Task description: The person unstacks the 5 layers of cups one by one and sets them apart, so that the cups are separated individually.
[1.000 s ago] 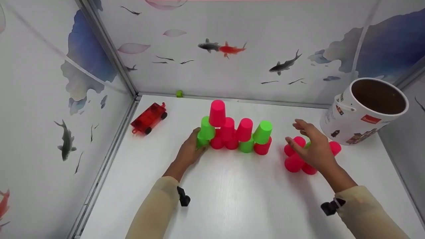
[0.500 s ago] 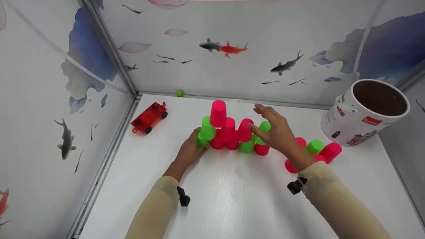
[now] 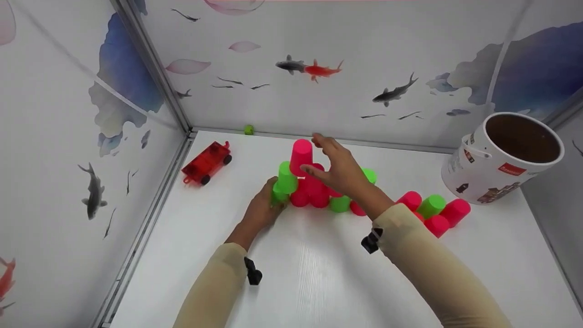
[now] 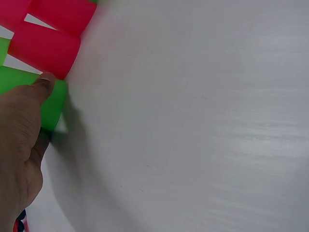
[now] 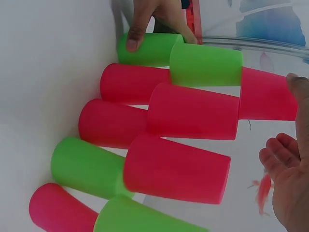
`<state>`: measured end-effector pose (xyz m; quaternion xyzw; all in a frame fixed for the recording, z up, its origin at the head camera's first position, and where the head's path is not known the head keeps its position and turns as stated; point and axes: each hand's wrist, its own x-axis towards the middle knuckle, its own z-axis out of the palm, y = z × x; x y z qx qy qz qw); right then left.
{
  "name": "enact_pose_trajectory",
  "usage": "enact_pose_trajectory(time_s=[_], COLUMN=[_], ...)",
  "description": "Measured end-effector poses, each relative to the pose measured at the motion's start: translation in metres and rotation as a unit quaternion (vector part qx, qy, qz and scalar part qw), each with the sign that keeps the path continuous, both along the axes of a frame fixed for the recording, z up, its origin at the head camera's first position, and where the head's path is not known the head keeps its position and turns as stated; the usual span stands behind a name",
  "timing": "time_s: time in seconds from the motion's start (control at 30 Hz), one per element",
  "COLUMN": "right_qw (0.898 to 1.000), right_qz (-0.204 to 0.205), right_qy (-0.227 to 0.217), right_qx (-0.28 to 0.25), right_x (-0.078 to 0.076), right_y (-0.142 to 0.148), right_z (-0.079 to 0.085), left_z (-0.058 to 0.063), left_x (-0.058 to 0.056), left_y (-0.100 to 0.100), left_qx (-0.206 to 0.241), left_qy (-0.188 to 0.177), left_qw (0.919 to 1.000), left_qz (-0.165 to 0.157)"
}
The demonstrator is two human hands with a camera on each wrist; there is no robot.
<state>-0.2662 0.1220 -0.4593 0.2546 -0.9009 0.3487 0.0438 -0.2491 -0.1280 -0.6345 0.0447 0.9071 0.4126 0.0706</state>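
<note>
Head view showed tapered cups, pink or green, tiered; left hand gripped a green cup, right hand was spread.

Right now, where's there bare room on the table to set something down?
Bare: the table between left sleeve and right sleeve, nearer you than the stack; also between the wagon and left hand. Crowded: around the stack, with the right hand close, and by loose cups near the bucket.
</note>
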Motion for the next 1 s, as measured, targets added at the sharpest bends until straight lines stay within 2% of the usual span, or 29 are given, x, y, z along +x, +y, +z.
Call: enact_pose_trajectory(time_s=[0.27,0.4,0.53,0.73,1.0], right_qw=[0.998,0.996,0.997,0.998,0.998], right_qz=[-0.005,-0.005,-0.007,-0.009,-0.025], right_qy=[-0.067,-0.082,-0.069,-0.027,0.020], right_qx=[-0.019,-0.035,-0.044,-0.053,-0.052], right_x=[-0.004,-0.003,-0.001,0.001,0.008], right_y=[-0.019,-0.020,-0.018,-0.004,0.036], right_z=[0.002,0.001,0.004,0.014,0.022], left_z=[-0.005,-0.004,-0.001,-0.002,-0.002], left_x=[0.000,-0.001,-0.002,-0.003,-0.001], left_y=[0.004,0.005,0.003,0.001,-0.001], left_qx=[0.000,0.001,-0.003,-0.004,-0.017], left_qy=[0.006,0.005,0.008,0.008,0.016], left_qw=[0.9999,0.9999,0.9999,1.0000,0.9997], left_qz=[-0.009,-0.009,-0.008,-0.005,-0.006])
